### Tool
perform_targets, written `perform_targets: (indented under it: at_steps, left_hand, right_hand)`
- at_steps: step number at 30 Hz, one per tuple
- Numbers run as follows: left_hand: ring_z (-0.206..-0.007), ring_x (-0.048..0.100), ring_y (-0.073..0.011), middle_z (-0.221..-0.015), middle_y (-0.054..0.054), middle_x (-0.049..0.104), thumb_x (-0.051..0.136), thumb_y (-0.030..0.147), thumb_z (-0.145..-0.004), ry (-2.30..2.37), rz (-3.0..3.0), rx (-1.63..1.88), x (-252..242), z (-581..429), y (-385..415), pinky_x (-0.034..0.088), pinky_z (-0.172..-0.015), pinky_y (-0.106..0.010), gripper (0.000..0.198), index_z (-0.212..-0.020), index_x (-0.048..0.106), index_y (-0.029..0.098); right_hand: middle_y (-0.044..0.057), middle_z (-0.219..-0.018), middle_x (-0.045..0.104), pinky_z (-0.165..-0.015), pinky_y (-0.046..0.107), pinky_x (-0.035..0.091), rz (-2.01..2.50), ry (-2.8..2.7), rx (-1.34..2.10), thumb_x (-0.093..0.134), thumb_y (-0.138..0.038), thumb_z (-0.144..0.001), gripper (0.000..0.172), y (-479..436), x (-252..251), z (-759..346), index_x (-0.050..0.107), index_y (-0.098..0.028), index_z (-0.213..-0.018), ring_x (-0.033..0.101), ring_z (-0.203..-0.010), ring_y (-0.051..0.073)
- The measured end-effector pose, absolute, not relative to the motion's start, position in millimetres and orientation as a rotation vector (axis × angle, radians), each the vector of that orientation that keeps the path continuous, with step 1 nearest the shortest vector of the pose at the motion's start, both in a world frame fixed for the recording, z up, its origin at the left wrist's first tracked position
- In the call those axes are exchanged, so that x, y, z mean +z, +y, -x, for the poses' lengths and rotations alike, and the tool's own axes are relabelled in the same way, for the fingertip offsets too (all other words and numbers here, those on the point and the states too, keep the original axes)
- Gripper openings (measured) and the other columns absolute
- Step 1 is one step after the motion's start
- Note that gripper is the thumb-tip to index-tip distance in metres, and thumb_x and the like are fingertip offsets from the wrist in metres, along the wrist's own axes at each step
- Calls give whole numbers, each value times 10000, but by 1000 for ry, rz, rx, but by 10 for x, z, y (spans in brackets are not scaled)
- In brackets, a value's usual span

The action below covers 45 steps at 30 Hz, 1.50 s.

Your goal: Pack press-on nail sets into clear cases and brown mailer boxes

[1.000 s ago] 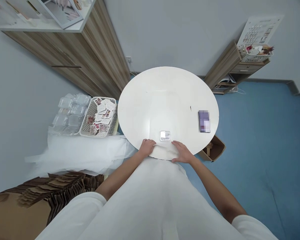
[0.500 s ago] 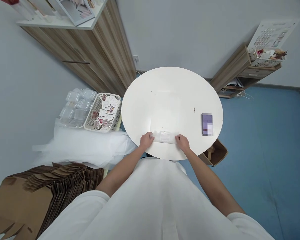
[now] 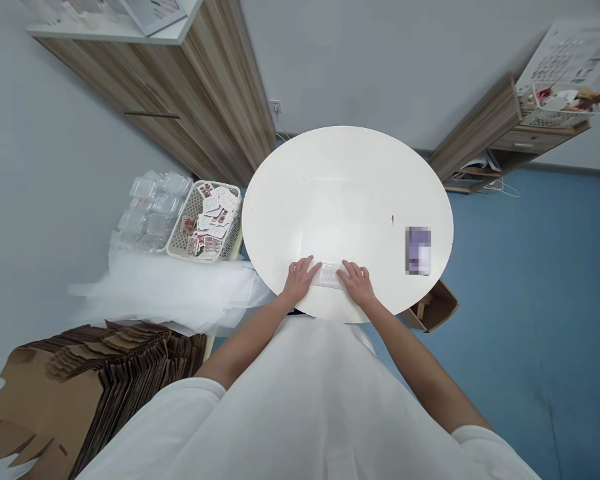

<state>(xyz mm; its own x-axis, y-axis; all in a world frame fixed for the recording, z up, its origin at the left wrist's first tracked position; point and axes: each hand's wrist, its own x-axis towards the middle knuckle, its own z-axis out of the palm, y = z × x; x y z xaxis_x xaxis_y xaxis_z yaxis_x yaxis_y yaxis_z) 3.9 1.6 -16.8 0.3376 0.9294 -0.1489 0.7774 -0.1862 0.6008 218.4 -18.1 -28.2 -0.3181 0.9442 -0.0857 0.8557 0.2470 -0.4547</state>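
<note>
both hands (image 3: 300, 280) (image 3: 356, 283) lie flat, flanking a small clear packet (image 3: 329, 274).

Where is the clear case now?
Head view: the clear case lies at the white table's near edge, between left hand and right hand, both touching it.

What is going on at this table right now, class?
A person in white stands at a round white table. Their left hand and right hand lie flat, fingers spread, on either side of a small clear packet near the table's front edge, touching its ends. A purple item lies apart to the right. Beside the table are a basket of cards and a stack of flattened cardboard boxes.
</note>
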Motion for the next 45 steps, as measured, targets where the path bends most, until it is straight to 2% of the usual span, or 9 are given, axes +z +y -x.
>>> perform_targets:
  at_steps: [5, 8, 11, 20, 28, 33, 38, 40, 45]
  left_hand:
    - [-1273, 310, -225, -1337, -15, 426, 409, 92, -752, 1212, -2109, 246, -136, -52, 76, 161, -1041, -453, 406, -1063, 552, 310]
    - [-1302, 246, -262, -1377, -50, 365, 516, 141, -694, 1141, -2186, 229, -126, -60, 93, 99, -1050, -465, 391, -1065, 540, 262]
    - [-1299, 232, -306, -1382, -87, 348, 637, 237, -616, 1078, -2207, 231, -140, -81, 116, 68, -1044, -474, 436, -1040, 537, 233]
    - [-1076, 469, -272, -1204, -112, 503, 625, 264, -618, 1102, -2259, 86, -96, -159, 243, 237, -946, -408, 416, -1011, 501, 203]
    - [-897, 513, -242, -873, -49, 580, 583, 369, -626, 1024, -2260, -123, 120, -12, -41, 321, -852, -368, 347, -929, 524, 210]
    - [-907, 527, -224, -891, -40, 595, 509, 346, -702, 1060, -2155, -156, 153, 30, -87, 352, -845, -357, 308, -981, 532, 218]
    - [-1076, 466, -233, -1149, -51, 527, 410, 433, -777, 1120, -2018, -135, 132, -13, 187, 369, -886, -344, 328, -940, 594, 216]
    - [-1025, 507, -224, -1139, -53, 539, 455, 461, -743, 1107, -1897, -172, 107, 5, 314, 406, -841, -313, 358, -949, 603, 209]
    - [-911, 563, -191, -1022, -24, 618, 538, 309, -665, 1113, -1693, -74, 5, 203, 527, 432, -757, -257, 327, -966, 607, 201]
  right_hand:
    - [44, -1355, 410, -1003, 482, 197, 1531, -2442, 753, 394, -81, -794, 323, -151, -210, -2208, 522, -264, -1027, 313, -1275, 235]
    - [95, -1372, 375, -1007, 494, 191, 1488, -2520, 735, 472, -216, -793, 270, -135, -172, -2199, 503, -226, -1062, 285, -1285, 263]
    - [130, -1371, 361, -996, 498, 217, 1487, -2573, 737, 565, -346, -743, 359, -108, -162, -2172, 492, -205, -1065, 307, -1262, 297]
    - [150, -1240, 459, -895, 423, 340, 1600, -2504, 793, 589, -266, -694, 340, -85, -115, -2036, 488, -180, -1007, 459, -1082, 297]
    - [51, -898, 600, -814, 343, 356, 1594, -2437, 1056, 511, -337, -749, 260, -485, 130, -1960, 496, -190, -963, 540, -837, 204]
    - [59, -929, 600, -843, 356, 357, 1561, -2413, 1052, 473, -364, -792, 222, -498, 159, -1944, 537, -200, -928, 534, -890, 204]
    - [95, -1144, 531, -875, 362, 365, 1704, -2285, 1104, 426, -402, -829, 284, -243, 166, -2035, 610, -198, -899, 465, -1068, 242]
    - [96, -1089, 550, -817, 344, 400, 1803, -2190, 1224, 389, -420, -845, 329, -159, 166, -2064, 622, -200, -917, 501, -1002, 234]
    - [72, -1000, 605, -754, 304, 416, 1845, -2000, 1457, 317, -414, -877, 367, -54, 120, -2082, 612, -205, -938, 553, -905, 206]
